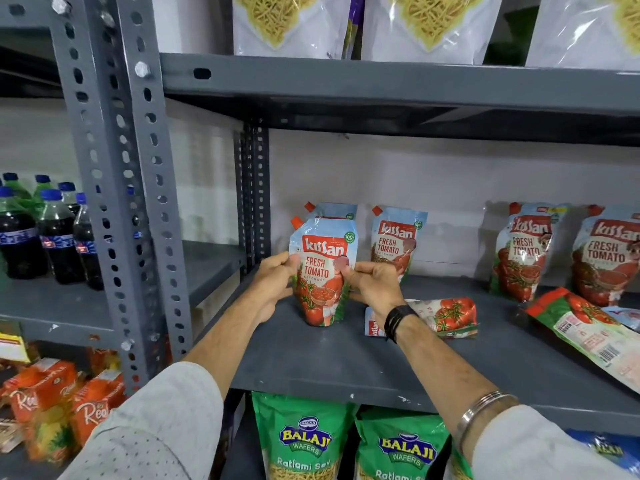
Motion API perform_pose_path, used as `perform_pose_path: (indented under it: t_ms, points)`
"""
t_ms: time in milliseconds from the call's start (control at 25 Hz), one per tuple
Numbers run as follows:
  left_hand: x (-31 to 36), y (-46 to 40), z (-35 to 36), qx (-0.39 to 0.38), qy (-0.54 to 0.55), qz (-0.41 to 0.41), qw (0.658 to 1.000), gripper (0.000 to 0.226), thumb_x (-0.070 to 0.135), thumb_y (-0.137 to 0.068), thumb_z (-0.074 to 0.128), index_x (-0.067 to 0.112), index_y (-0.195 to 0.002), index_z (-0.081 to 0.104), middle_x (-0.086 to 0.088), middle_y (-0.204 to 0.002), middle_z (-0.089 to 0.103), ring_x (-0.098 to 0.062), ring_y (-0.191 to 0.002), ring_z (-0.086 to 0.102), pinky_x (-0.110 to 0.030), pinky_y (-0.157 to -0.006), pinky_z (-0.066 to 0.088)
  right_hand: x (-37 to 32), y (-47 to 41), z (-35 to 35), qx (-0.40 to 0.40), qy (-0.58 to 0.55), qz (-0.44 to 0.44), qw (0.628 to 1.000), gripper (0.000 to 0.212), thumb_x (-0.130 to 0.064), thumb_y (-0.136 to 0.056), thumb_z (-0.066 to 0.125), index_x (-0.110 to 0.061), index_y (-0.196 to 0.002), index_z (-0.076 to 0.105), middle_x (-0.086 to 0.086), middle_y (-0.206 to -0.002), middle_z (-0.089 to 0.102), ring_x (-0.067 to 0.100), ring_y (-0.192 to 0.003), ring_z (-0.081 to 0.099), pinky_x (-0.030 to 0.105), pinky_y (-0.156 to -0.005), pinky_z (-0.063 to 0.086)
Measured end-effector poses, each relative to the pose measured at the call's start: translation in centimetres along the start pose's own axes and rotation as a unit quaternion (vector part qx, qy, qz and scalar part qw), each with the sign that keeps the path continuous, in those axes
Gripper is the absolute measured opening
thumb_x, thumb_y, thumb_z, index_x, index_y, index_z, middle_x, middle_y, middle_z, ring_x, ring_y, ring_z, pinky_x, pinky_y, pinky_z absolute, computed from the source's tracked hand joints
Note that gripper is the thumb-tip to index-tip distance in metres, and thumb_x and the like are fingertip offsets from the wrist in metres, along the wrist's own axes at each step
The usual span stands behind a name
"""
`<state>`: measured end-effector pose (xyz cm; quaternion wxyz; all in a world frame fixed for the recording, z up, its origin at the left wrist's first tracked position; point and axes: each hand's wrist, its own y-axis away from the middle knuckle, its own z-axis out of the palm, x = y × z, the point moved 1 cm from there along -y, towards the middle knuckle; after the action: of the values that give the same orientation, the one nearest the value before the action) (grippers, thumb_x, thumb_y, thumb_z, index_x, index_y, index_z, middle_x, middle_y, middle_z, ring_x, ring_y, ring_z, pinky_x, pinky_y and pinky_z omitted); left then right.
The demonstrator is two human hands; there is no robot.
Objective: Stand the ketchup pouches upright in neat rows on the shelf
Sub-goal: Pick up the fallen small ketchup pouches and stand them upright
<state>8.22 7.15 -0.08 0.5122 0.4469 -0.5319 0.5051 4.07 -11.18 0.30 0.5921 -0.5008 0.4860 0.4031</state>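
A red and light-blue ketchup pouch (322, 271) stands upright near the left end of the grey shelf (311, 362). My left hand (275, 284) grips its left edge and my right hand (372, 284) grips its right edge. Directly behind it another pouch (334, 210) stands, mostly hidden. A third pouch (396, 242) is upright against the back wall to the right. Two more pouches (524, 252) (609, 258) stand at the far right. One pouch (446, 317) lies flat behind my right wrist, and another (588, 330) lies flat at the right edge.
A perforated steel post (138, 188) frames the shelf's left side. Dark soda bottles (52, 233) stand on the neighbouring rack. Noodle packs (287, 22) fill the shelf above, green snack bags (304, 441) the one below, and orange juice cartons (62, 403) sit lower left.
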Motion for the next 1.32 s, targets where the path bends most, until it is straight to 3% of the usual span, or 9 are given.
perform_pose_path:
  t_ms: [240,400,560,720,800,880,1000,1200,1320]
  points:
    - [0.4,1.8,-1.3,0.045,-0.072,0.036,0.996,0.019,0.017,-0.102,0.054,0.015,-0.118,0.064,-0.001,-0.114,0.069,-0.019,-0.112,0.062,-0.044,-0.101,0.052,0.3,0.6,-2.7,-0.007,0.233,-0.029,0.972,0.017,-0.004,-0.087,0.069,-0.009,-0.103,0.072,0.006,-0.099,0.074,0.019,-0.094,0.069,0.034,-0.086,0.059]
    - [0.5,3.0,-1.9,0.099,-0.117,0.072,0.986,0.027,0.017,-0.096,0.065,0.014,-0.121,0.058,-0.003,-0.109,0.065,-0.021,-0.105,0.065,-0.039,-0.088,0.058,-1.0,2.4,-6.1,-0.103,0.472,-0.04,0.874,0.033,-0.015,-0.078,0.08,-0.011,-0.11,0.071,-0.001,-0.104,0.067,0.015,-0.093,0.064,0.016,-0.065,0.047]
    - [0.4,3.8,-2.2,0.132,-0.14,0.066,0.979,0.028,0.022,-0.091,0.072,0.011,-0.114,0.06,-0.008,-0.101,0.066,-0.018,-0.084,0.065,-0.034,-0.073,0.058,-1.6,4.2,-8.1,-0.149,0.603,-0.029,0.783,0.049,-0.023,-0.07,0.086,-0.016,-0.116,0.069,0.002,-0.119,0.067,0.022,-0.104,0.065,0.034,-0.085,0.055]
    - [-0.1,5.9,-1.3,-0.007,-0.181,0.049,0.982,0.026,0.029,-0.086,0.077,0.004,-0.09,0.073,-0.005,-0.072,0.07,-0.012,-0.061,0.059,-0.026,-0.057,0.05,-1.3,6.2,-8.0,-0.108,0.708,-0.164,0.678,0.025,-0.018,-0.087,0.068,-0.018,-0.112,0.07,0.008,-0.111,0.07,0.031,-0.099,0.068,0.038,-0.081,0.054]
    - [-0.7,7.1,0.2,-0.093,-0.219,0.027,0.971,0.025,0.028,-0.085,0.078,0.003,-0.089,0.077,-0.009,-0.075,0.076,-0.011,-0.06,0.062,-0.023,-0.057,0.05,-0.9,6.9,-7.4,-0.1,0.755,-0.23,0.606,0.02,-0.014,-0.092,0.054,-0.013,-0.106,0.068,0.013,-0.104,0.071,0.035,-0.093,0.068,0.038,-0.072,0.047]
    - [-1.4,7.8,1.9,-0.138,-0.263,0.026,0.955,0.021,0.025,-0.087,0.076,0.004,-0.091,0.079,-0.013,-0.085,0.08,-0.01,-0.064,0.066,-0.022,-0.059,0.052,-0.7,7.1,-7.5,-0.087,0.769,-0.242,0.586,0.021,-0.012,-0.093,0.046,-0.011,-0.104,0.064,0.014,-0.103,0.072,0.037,-0.092,0.068,0.038,-0.067,0.039]
    - [-1.7,7.9,4.6,-0.134,-0.288,0.035,0.948,0.016,0.017,-0.091,0.071,0.005,-0.099,0.078,-0.015,-0.097,0.08,-0.011,-0.074,0.068,-0.021,-0.061,0.053,-2.0,6.8,-8.5,-0.003,0.726,-0.244,0.643,0.02,-0.017,-0.096,0.043,-0.013,-0.111,0.055,0.014,-0.103,0.073,0.039,-0.09,0.069,0.041,-0.07,0.048]
    - [-1.9,7.0,9.7,-0.099,-0.23,0.004,0.968,0.045,0.016,-0.096,0.063,0.0,-0.137,0.055,-0.015,-0.125,0.069,-0.021,-0.106,0.067,-0.029,-0.09,0.058,-5.5,5.8,-10.1,0.114,0.468,-0.252,0.839,0.01,-0.022,-0.097,0.053,-0.016,-0.094,0.06,0.002,-0.09,0.075,0.025,-0.08,0.072,0.039,-0.065,0.059]
    - [-0.9,7.0,12.5,-0.079,-0.115,0.028,0.99,0.024,0.017,-0.1,0.057,0.011,-0.123,0.063,-0.011,-0.122,0.071,-0.017,-0.103,0.065,-0.033,-0.093,0.053,-7.4,5.0,-11.3,0.12,0.243,-0.183,0.945,0.011,-0.011,-0.096,0.056,-0.013,-0.087,0.061,0.003,-0.08,0.075,0.019,-0.074,0.071,0.035,-0.062,0.058]
